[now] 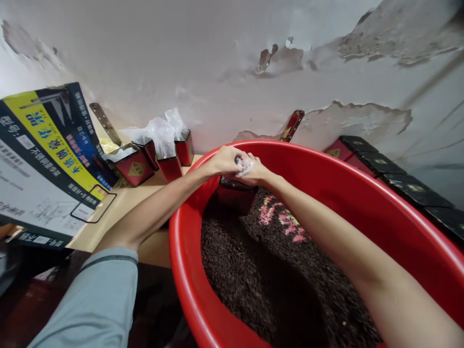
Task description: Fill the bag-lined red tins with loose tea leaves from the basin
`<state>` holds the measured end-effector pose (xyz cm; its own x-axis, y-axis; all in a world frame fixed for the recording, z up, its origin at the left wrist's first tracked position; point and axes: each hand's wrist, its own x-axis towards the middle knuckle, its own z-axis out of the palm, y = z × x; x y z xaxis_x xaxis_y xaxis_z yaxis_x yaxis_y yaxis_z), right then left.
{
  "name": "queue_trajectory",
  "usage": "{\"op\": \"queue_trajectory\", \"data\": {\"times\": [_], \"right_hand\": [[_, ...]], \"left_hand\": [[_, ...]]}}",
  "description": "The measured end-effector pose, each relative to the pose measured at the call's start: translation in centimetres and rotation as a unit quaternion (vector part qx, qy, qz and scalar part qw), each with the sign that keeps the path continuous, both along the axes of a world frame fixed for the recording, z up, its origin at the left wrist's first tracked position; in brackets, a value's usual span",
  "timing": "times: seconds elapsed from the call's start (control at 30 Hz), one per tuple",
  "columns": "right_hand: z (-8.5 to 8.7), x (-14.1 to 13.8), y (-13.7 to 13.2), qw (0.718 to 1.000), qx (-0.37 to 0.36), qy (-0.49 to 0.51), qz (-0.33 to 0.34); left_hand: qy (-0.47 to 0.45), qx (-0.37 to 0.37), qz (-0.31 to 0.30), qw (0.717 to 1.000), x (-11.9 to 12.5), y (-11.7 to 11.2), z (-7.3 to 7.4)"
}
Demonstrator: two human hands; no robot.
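Both my hands meet over a dark red square tin (235, 197) that stands in loose dark tea leaves (261, 270) inside a big red plastic basin (181, 251). My left hand (225, 161) and my right hand (255, 172) are closed together on the clear plastic bag liner (245, 166) bunched at the tin's mouth. The fingers pinch and gather the plastic. Pink printing (281, 217) on the basin floor shows through the leaves beside my right forearm.
Three red tins with plastic liners (159, 133) stand against the peeling wall on the tan table (123, 203). A large printed cardboard box (39, 159) leans at left. A row of black-lidded red tins (391, 171) runs along the right. A metal scoop handle (105, 123) sticks up.
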<state>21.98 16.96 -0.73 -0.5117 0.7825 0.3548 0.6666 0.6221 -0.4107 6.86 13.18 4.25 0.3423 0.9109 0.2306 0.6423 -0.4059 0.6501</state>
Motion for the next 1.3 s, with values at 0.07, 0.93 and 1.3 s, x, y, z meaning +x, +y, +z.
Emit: {"op": "queue_trajectory", "data": {"times": [0.07, 0.93, 1.3], "right_hand": [[0.5, 0.2, -0.7, 0.995, 0.036, -0.095, -0.012], [3.6, -3.1, -4.9, 0.959, -0.019, -0.239, -0.154], [6.6, 3.0, -8.4, 0.915, 0.100, -0.387, 0.050]], "left_hand": [[0.019, 0.032, -0.010, 0.999, 0.1, -0.7, 0.3], [0.054, -0.146, 0.177, 0.972, 4.4, -7.0, -6.4], [0.001, -0.152, -0.247, 0.957, -0.2, -3.9, -1.9]]}}
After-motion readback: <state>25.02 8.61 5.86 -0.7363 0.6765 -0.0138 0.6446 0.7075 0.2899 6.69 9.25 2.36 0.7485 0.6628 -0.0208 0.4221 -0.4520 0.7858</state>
